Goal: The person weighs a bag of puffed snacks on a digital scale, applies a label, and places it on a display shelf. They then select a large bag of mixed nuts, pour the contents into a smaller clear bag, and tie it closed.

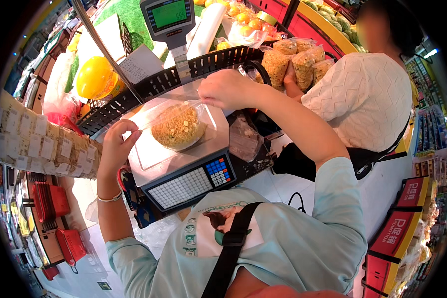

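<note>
A clear plastic bag of dry golden-brown food with pale flakes (179, 128) rests on the metal pan of a digital scale (149, 167). My left hand (121, 139) pinches one upper corner of the bag between thumb and fingers. The opposite corner is gripped by my right hand (223, 89), which is higher and further right, so the film is stretched between both hands. The scale's keypad (188, 186) faces me. Its green-lit display (169, 15) stands on a post behind the pan.
Beyond the scale runs a black plastic basket (223, 57). A yellow melon (97, 78) sits at the left, near a label-covered column (41, 141). At the right a person in a cream top (361, 97) handles several filled bags (303, 67). A packet (246, 139) lies beside the scale.
</note>
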Demonstrator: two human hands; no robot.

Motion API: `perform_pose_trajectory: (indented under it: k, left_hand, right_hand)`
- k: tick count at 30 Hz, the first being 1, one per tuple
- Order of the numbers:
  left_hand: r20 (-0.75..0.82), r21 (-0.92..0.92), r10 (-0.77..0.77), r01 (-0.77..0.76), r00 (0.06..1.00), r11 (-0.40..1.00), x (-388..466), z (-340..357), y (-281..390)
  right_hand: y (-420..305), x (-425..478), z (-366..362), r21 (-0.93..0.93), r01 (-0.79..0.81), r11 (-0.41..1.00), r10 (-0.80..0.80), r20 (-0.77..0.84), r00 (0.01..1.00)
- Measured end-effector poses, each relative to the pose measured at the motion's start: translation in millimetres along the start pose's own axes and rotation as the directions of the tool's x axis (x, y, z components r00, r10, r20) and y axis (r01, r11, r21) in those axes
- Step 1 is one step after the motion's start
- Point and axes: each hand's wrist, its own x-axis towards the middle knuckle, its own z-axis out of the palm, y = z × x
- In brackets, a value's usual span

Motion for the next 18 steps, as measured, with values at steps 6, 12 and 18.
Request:
perform_pose_trajectory:
  k: [6, 12, 18]
  left_hand:
    - [0.026, -0.039, 0.152, -0.151, 0.988, 0.988, 10.3, 4.5, 1.5]
    - [0.076, 0.069, 0.110, -0.116, 0.991, 0.991, 5.9, -5.8, -0.9]
    - [0.125, 0.154, 0.120, -0.139, 0.985, 0.978, 4.5, -10.1, 5.1]
  right_hand:
    - [-4.3, 10.1, 0.4, 0.063, -0.030, 0.998, 0.023, 0.115, 0.993]
    - [-16.1, 16.0, -3.4, 0.072, -0.086, 0.994, 0.079, 0.091, 0.993]
    - [-17.5, 20.0, -6.8, 0.084, -0.116, 0.990, 0.104, 0.131, 0.986]
